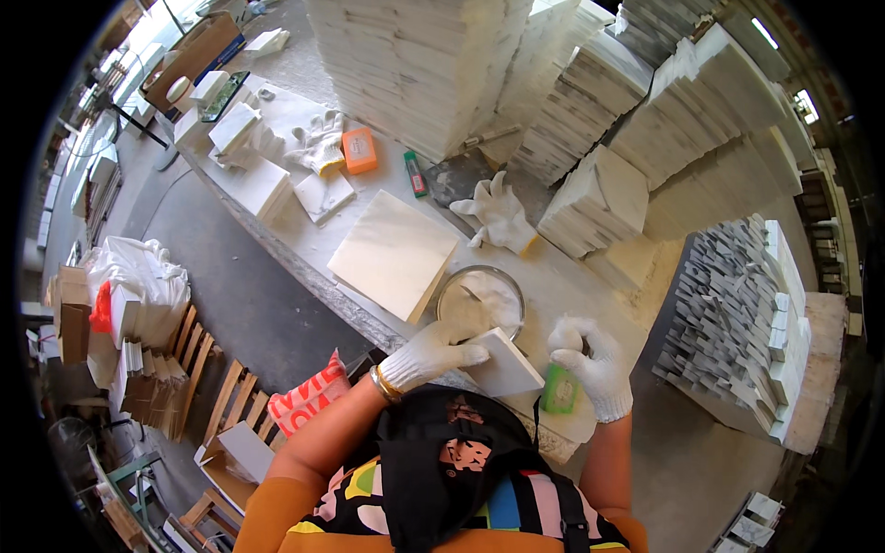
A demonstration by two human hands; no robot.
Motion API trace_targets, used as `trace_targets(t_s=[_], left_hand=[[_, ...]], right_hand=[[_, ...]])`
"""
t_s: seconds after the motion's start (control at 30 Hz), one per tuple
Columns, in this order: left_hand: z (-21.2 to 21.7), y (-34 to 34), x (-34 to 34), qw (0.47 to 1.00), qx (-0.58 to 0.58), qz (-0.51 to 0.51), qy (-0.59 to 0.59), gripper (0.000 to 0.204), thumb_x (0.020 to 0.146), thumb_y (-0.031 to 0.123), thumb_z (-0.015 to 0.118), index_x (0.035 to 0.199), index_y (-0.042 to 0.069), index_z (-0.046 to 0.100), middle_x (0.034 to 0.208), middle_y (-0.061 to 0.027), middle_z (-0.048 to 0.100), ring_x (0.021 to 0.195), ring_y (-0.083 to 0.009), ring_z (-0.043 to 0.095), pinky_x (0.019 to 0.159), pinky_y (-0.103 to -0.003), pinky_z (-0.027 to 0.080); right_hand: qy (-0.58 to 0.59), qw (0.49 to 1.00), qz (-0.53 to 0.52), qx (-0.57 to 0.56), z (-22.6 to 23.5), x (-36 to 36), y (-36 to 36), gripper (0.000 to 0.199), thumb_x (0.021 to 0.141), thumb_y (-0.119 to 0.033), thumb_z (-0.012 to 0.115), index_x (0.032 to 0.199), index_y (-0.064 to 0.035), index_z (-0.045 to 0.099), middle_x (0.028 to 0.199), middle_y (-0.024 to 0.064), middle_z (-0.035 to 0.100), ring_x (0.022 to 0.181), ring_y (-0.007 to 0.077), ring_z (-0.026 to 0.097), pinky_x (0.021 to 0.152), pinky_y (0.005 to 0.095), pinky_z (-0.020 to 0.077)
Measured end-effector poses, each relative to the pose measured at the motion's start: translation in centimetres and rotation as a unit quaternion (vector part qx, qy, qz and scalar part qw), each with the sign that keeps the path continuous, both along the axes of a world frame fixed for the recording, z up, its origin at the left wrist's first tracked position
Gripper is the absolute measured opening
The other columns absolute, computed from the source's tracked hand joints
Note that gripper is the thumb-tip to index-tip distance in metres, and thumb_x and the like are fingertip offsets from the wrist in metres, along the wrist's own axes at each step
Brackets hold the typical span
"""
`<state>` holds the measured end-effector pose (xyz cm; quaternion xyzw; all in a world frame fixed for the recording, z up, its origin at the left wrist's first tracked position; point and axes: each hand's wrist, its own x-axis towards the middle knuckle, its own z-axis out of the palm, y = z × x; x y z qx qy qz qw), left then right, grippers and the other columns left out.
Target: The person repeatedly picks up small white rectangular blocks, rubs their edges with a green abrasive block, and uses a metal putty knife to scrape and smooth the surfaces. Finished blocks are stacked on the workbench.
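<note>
My left hand [419,358], in a white glove, grips a white stone tile [502,364] by its left side, thumb on top. My right hand [595,364], also gloved, is curled closed right of the tile. It holds a green rectangular block [559,389], which shows below the thumb; part of the grip is hidden. Just beyond the tile is a round metal-rimmed bowl [479,304] with white material inside. A larger square cream tile [395,253] lies to its left. Farther off lie an empty white glove [498,217], an orange block [359,150] and a small green-and-red item [416,174].
Tall stacks of marble tiles [396,74] stand at the table's far side, with more stacks [599,198] to the right. A pallet of grey strip tiles [724,323] is at right. Another glove [321,143] and small tiles [263,189] lie far left. A red-lettered bag [309,396] sits near my left forearm.
</note>
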<state>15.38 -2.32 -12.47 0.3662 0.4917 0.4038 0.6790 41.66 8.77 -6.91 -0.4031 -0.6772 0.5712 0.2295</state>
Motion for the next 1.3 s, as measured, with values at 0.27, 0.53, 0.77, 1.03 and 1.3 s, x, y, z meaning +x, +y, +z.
trace_targets(t_s=[0.27,0.53,0.77,1.03,1.3], left_hand=[[-0.5,0.0,-0.3,0.999,-0.007,-0.017,-0.029,0.056,0.09,0.029,0.074,0.134,-0.003,0.061,0.124,-0.0119,0.07,0.111,-0.0153,0.061,0.098,-0.032,0.048],[0.2,-0.1,-0.7,1.0,0.009,-0.014,0.002,0.051,0.09,0.025,0.073,0.132,-0.004,0.063,0.122,-0.0142,0.071,0.11,-0.0171,0.063,0.099,-0.032,0.048],[0.3,-0.2,-0.9,0.999,0.038,-0.014,0.021,0.056,0.089,0.038,0.074,0.128,-0.003,0.066,0.113,-0.0099,0.072,0.101,-0.0134,0.06,0.091,-0.032,0.049],[0.2,-0.3,-0.9,0.999,0.038,-0.003,0.024,0.056,0.089,0.039,0.074,0.126,-0.002,0.067,0.11,-0.0088,0.072,0.099,-0.0127,0.06,0.09,-0.031,0.049],[-0.3,-0.4,-0.9,0.999,0.025,-0.02,0.025,0.055,0.09,0.035,0.073,0.13,-0.002,0.065,0.118,-0.0103,0.071,0.107,-0.0142,0.06,0.096,-0.031,0.047]], right_hand=[[-0.065,0.997,0.035,-0.006,4.4,-1.2,-1.1,0.039,0.076,-0.019,0.084,0.108,0.0018,0.076,0.104,0.0088,0.073,0.094,0.0165,0.067,0.088,0.0305,0.0516],[-0.112,0.988,0.065,0.083,5.5,-2.6,-1.2,0.03,0.078,-0.024,0.084,0.1,-0.0037,0.078,0.095,0.0113,0.075,0.082,0.0238,0.07,0.077,0.0341,0.0542],[-0.117,0.983,0.084,0.111,5.2,-2.9,-1.2,0.031,0.078,-0.028,0.083,0.099,-0.0051,0.078,0.092,0.0125,0.074,0.081,0.0275,0.07,0.075,0.0357,0.0541],[-0.128,0.979,0.09,0.135,5.2,-3.0,-1.1,0.031,0.077,-0.025,0.083,0.1,-0.0046,0.078,0.09,0.0129,0.073,0.077,0.0275,0.068,0.071,0.0355,0.0539],[-0.148,0.975,0.091,0.135,5.6,-3.2,-1.2,0.03,0.076,-0.024,0.083,0.098,-0.0045,0.078,0.089,0.0125,0.073,0.075,0.0271,0.067,0.07,0.0355,0.0538]])
